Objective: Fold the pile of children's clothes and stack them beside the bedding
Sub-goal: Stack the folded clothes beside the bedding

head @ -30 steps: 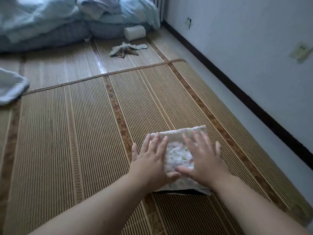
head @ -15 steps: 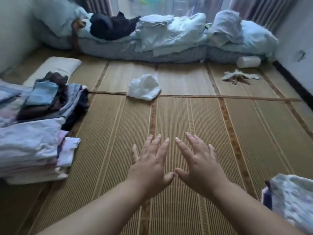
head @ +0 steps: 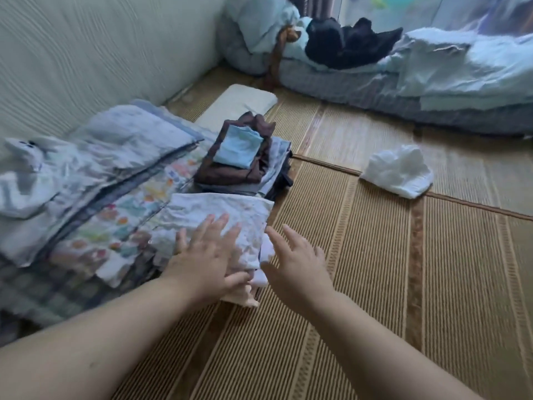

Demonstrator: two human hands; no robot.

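1. White cloth with a faint print, a folded garment (head: 225,212), lies under the left hand (head: 207,255). The hand rests flat on it with fingers straight and spread, and it grips nothing.
2. The right hand (head: 294,261) also has its fingers spread and holds nothing. It is just right of this garment, above the woven mat (head: 360,284). I cannot tell if it touches the cloth.
3. The garment is the top of the front stack of folded clothes (head: 242,298), which stands on the mat.
4. Just behind the front stack is a second stack (head: 277,174), with a brown garment (head: 230,171) and a small light blue piece (head: 239,148) on top.
5. Left of the front stack, touching it, lies the folded bedding (head: 121,223) with a colourful print.
6. Right of and behind the front stack, well apart, a crumpled white cloth (head: 398,171) lies on the mat.
7. Far behind the front stack is a mattress (head: 375,96) with pale blue covers, and a black garment (head: 346,44) lies on it.
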